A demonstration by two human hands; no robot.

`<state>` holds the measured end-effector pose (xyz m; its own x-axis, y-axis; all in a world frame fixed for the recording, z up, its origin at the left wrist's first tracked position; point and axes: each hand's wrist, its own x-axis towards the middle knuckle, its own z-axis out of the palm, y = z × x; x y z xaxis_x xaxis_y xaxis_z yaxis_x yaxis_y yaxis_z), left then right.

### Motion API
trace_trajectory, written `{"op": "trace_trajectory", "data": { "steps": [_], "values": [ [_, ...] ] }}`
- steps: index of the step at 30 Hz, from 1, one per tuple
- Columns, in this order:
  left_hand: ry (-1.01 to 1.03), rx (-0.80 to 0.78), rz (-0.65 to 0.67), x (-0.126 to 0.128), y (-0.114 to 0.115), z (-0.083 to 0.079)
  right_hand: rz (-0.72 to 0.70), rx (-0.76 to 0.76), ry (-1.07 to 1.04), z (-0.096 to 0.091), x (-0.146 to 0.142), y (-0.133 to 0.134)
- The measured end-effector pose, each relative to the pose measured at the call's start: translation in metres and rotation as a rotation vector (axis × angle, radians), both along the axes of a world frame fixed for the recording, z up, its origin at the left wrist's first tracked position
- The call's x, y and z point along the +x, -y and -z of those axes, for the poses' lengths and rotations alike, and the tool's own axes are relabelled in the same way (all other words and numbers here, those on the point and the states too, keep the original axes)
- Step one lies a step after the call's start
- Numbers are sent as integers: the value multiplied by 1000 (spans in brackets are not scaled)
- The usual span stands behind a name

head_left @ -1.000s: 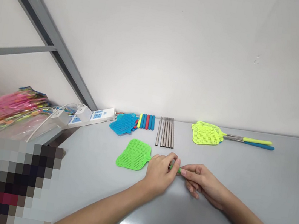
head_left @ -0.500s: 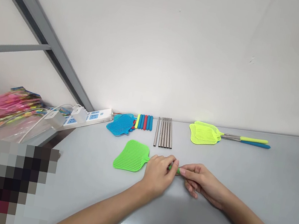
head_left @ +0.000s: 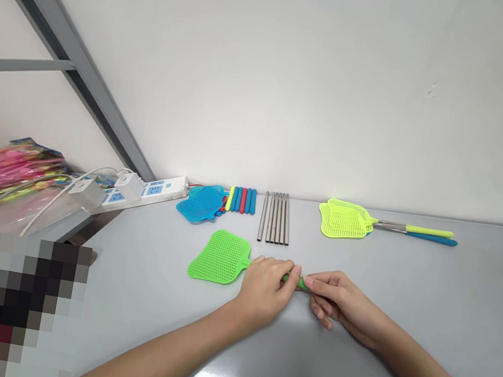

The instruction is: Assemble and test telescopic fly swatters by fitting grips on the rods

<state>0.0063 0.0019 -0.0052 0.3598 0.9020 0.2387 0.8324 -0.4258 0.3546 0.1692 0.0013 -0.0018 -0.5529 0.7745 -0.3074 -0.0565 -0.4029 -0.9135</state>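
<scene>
A green plastic fly swatter head (head_left: 219,256) lies flat on the grey table (head_left: 127,296), its stem running right into my left hand (head_left: 266,291). That hand's fingers are closed on the stem. My right hand (head_left: 334,299) pinches a green handle piece (head_left: 302,283) from the other side, fingertips almost meeting the left hand. Most of the stem is hidden inside my fingers. Ahead lie blue swatter heads (head_left: 201,203), a row of coloured grips (head_left: 240,200), several metal tubes (head_left: 276,218), and yellow-green swatters (head_left: 342,220) with long handles (head_left: 413,231).
A white power strip (head_left: 149,193) with plugged-in adapters sits at the table's back left corner. Pink packaged goods (head_left: 3,176) lie on a lower surface to the left. A grey metal frame (head_left: 63,47) runs up the white wall. A pixelated patch covers the lower left.
The whole scene sits slightly higher and further left as my head shifted. My hands stay together on the green handle, with slightly more green showing between them.
</scene>
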Motion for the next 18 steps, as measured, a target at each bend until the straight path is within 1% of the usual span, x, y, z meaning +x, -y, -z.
{"op": "trace_trajectory", "data": {
  "steps": [18],
  "values": [
    [-55,-13,28,-1,-1,-1,15,-4,-26,1,-2,1]
  ]
}}
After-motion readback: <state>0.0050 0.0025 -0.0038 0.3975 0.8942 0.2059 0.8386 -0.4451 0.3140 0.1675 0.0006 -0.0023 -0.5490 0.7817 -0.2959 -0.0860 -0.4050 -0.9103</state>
